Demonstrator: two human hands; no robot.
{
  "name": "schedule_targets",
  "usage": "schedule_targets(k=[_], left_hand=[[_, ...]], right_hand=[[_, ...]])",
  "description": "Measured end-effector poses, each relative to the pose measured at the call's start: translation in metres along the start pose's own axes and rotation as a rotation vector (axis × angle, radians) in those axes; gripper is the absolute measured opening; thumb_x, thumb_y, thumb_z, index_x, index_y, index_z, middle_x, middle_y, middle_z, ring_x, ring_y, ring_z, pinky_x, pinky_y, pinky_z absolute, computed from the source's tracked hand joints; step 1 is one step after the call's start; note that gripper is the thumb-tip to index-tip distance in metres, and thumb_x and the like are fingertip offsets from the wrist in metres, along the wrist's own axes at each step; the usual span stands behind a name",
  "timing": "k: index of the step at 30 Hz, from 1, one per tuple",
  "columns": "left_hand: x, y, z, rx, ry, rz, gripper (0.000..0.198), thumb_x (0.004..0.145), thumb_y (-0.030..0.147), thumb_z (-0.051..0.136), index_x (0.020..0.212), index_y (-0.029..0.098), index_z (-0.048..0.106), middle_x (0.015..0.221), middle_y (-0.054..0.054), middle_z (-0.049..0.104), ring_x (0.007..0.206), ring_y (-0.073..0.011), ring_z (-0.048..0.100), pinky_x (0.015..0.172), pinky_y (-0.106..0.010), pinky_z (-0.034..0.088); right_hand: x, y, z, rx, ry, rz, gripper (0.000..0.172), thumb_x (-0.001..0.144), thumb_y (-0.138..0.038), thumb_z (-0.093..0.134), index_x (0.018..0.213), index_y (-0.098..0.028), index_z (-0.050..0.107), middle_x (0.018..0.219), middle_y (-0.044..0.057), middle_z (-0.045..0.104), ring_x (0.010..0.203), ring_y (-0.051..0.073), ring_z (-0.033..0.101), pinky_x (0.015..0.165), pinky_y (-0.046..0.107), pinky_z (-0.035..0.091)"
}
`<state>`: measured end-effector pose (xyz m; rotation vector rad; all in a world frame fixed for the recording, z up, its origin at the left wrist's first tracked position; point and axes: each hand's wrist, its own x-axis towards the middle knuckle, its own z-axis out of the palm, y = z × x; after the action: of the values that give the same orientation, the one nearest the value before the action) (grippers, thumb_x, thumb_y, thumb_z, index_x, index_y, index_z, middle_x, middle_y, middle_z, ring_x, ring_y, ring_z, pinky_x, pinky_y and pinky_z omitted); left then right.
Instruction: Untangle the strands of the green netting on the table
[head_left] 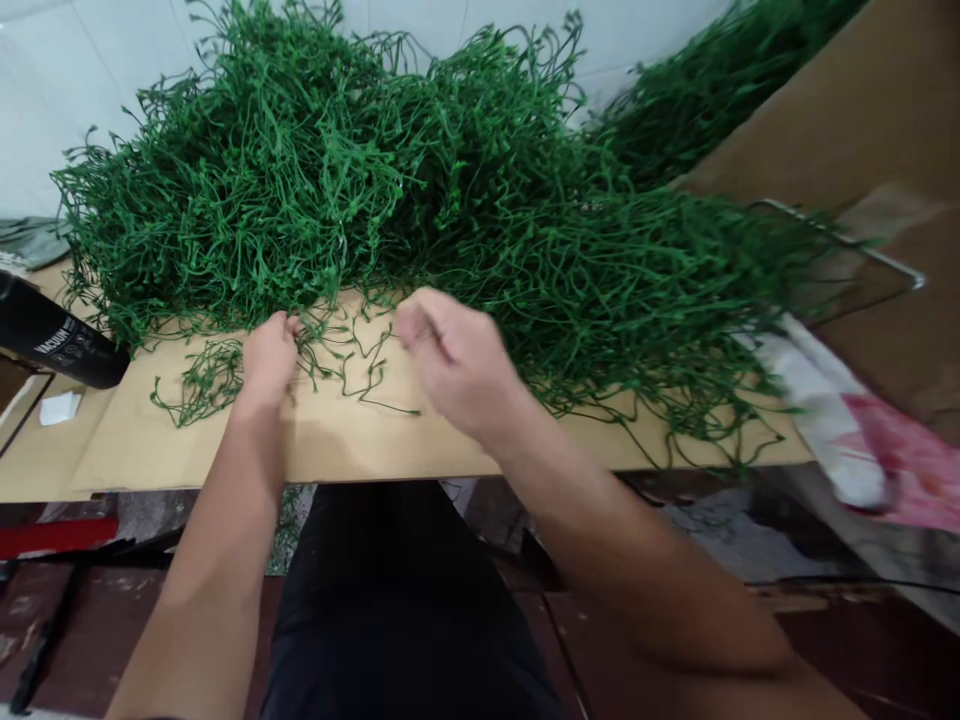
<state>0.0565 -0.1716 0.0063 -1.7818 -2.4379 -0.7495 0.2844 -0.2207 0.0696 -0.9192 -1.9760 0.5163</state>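
Reaching over the near edge of the desk (420, 455), I have both hands among loose green plastic stems. My left hand (268, 358) is curled closed, its fingertips pinched on a thin green strand (352, 360) that trails to the right across the bare cardboard sheet covering the desk. My right hand (450, 355) sits just right of it, fingers bent inward and bunched near the thumb; it is blurred, so I cannot tell whether it grips anything, though it hovers right at the near fringe of the stems. A small loose clump of stems (199, 385) lies on the cardboard just left of my left hand. Beyond both hands rises the big heap of green stems (390, 180), tangled and wiry, spreading from the far left to the far right of the desk and up against the white tiled wall (45, 90). At the left edge lies a black cylinder (52, 340) with white lettering, with a small white scrap (60, 407) near it. On the right, a brown cardboard panel (847, 110) leans behind a metal wire frame (862, 245), and a white and pink bag (855, 420) sits nearer, blurred.
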Motion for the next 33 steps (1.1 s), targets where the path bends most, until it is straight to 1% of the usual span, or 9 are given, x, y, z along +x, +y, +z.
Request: schedule_targets(k=[5,8,10,12,16,19,27,30,33], left_hand=[[-0.009,0.013,-0.003,-0.079,0.049,0.114,0.032,0.086,0.037,0.034,0.069,0.020,0.055,0.066,-0.005,0.061,0.064,-0.0178,0.056,0.064,-0.028,0.037],[-0.010,0.015,-0.005,-0.170,0.078,0.164,0.032,0.086,0.037,0.035,0.067,0.019,0.053,0.062,-0.002,0.058,0.060,-0.0146,0.052,0.062,-0.026,0.035],[-0.010,0.016,-0.006,-0.238,0.083,0.210,0.033,0.086,0.039,0.036,0.066,0.019,0.052,0.061,-0.001,0.056,0.057,-0.0130,0.049,0.060,-0.025,0.034],[-0.012,0.018,-0.006,-0.288,0.066,0.262,0.033,0.086,0.039,0.036,0.065,0.019,0.051,0.059,-0.001,0.053,0.056,-0.0124,0.047,0.059,-0.025,0.034],[-0.015,0.020,-0.006,-0.354,0.001,0.300,0.032,0.086,0.039,0.036,0.063,0.019,0.045,0.056,0.000,0.046,0.055,-0.0122,0.043,0.056,-0.025,0.032],[-0.015,0.018,-0.007,-0.355,-0.020,0.291,0.031,0.085,0.039,0.036,0.062,0.019,0.042,0.054,0.001,0.042,0.053,-0.0117,0.040,0.055,-0.025,0.030],[-0.013,0.026,-0.009,-0.100,-0.032,0.228,0.026,0.085,0.033,0.036,0.066,0.020,0.048,0.058,0.000,0.048,0.056,-0.0145,0.044,0.058,-0.027,0.027],[-0.010,0.025,-0.007,-0.022,-0.044,0.190,0.018,0.084,0.026,0.038,0.070,0.020,0.049,0.063,-0.002,0.052,0.062,-0.0159,0.046,0.061,-0.028,0.026],[-0.001,0.008,-0.005,-0.008,-0.054,0.000,0.023,0.085,0.030,0.038,0.065,0.020,0.045,0.059,-0.002,0.048,0.058,-0.0151,0.041,0.060,-0.029,0.025]], right_hand=[[0.015,0.044,-0.062,-0.494,0.347,0.199,0.034,0.090,-0.045,0.036,0.079,-0.018,0.053,0.079,0.009,0.052,0.085,0.021,0.051,0.077,0.040,0.037],[0.019,0.060,-0.080,-0.662,0.422,0.195,0.051,0.079,-0.061,0.046,0.104,-0.017,0.055,0.104,0.017,0.051,0.110,0.031,0.041,0.086,0.049,0.034],[0.021,0.060,-0.067,-0.668,0.415,0.136,0.065,0.074,-0.066,0.049,0.113,-0.015,0.053,0.116,0.019,0.048,0.116,0.034,0.037,0.088,0.052,0.033],[0.024,0.054,-0.037,-0.591,0.269,0.057,0.065,0.076,-0.062,0.050,0.116,-0.011,0.052,0.116,0.018,0.049,0.114,0.032,0.039,0.090,0.052,0.033],[0.034,0.039,0.034,-0.305,-0.110,0.019,0.038,0.082,-0.040,0.053,0.107,-0.011,0.055,0.104,0.013,0.057,0.100,0.023,0.049,0.087,0.039,0.038],[0.042,0.033,0.060,-0.171,-0.249,0.082,0.017,0.085,-0.027,0.047,0.086,-0.013,0.057,0.086,0.007,0.059,0.082,0.017,0.051,0.076,0.030,0.037],[0.031,0.029,0.057,0.003,-0.066,0.171,0.030,0.090,-0.028,0.034,0.061,-0.019,0.037,0.058,-0.001,0.040,0.055,0.010,0.035,0.056,0.026,0.026],[0.016,0.015,0.058,-0.004,-0.076,0.059,0.028,0.087,-0.026,0.035,0.060,-0.019,0.035,0.056,-0.002,0.040,0.053,0.009,0.035,0.055,0.025,0.026],[-0.002,-0.010,0.047,0.014,-0.031,-0.143,0.026,0.086,-0.021,0.035,0.061,-0.019,0.037,0.055,-0.001,0.044,0.053,0.008,0.039,0.054,0.023,0.030]])
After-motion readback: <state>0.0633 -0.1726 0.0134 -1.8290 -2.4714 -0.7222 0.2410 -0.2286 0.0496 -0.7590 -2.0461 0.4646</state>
